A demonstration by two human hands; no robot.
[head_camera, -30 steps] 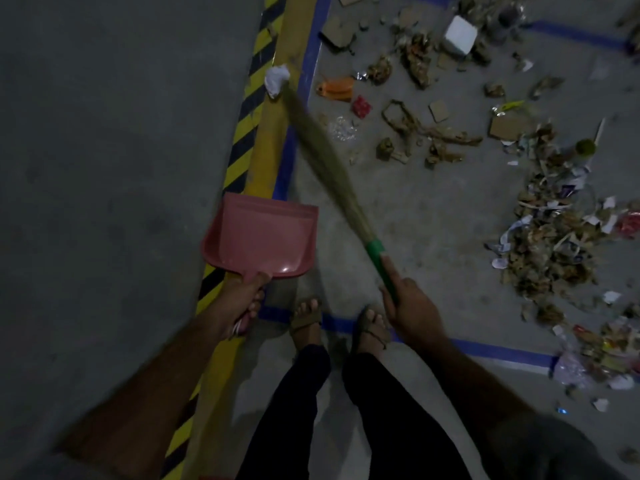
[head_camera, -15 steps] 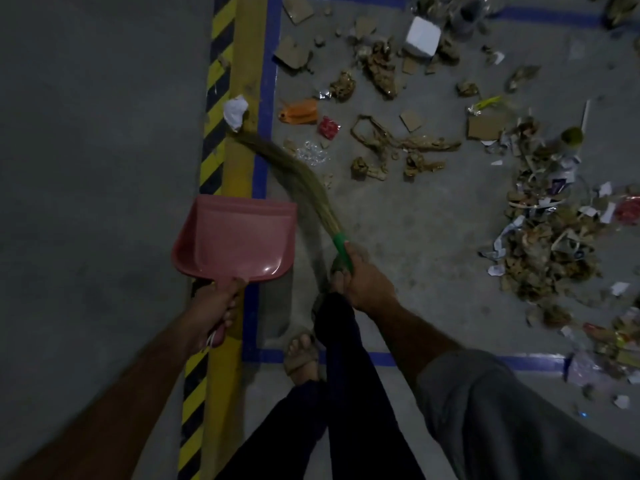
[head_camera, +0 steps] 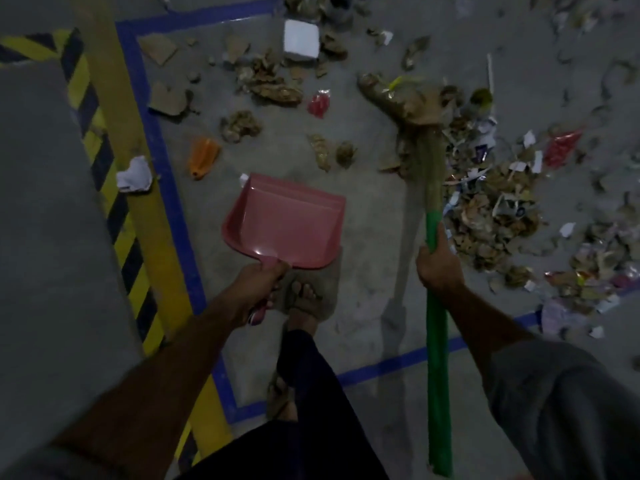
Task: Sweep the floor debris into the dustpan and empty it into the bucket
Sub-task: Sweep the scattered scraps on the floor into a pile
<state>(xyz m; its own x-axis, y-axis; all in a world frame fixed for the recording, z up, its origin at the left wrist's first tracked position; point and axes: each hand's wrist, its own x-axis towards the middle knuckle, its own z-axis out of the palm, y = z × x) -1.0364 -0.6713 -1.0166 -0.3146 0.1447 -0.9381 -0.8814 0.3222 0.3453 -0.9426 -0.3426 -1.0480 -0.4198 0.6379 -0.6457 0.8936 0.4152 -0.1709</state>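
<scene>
- The dustpan (head_camera: 284,223) is pink plastic, smooth, with a glossy spot near its handle.
- The broom (head_camera: 433,188) has a smooth green plastic handle and dry straw-like bristles.
- Beyond the dustpan, the debris (head_camera: 485,209) looks like crumpled paper and torn cardboard.

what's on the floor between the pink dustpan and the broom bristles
In the head view, mostly bare concrete separates the pink dustpan from the broom bristles; two small brown clumps lie just beyond the dustpan's lip.

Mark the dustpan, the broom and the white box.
dustpan (head_camera: 287,221): head view, inside of the pink pan.
broom (head_camera: 435,341): head view, green handle.
white box (head_camera: 300,39): head view, top face.
</scene>
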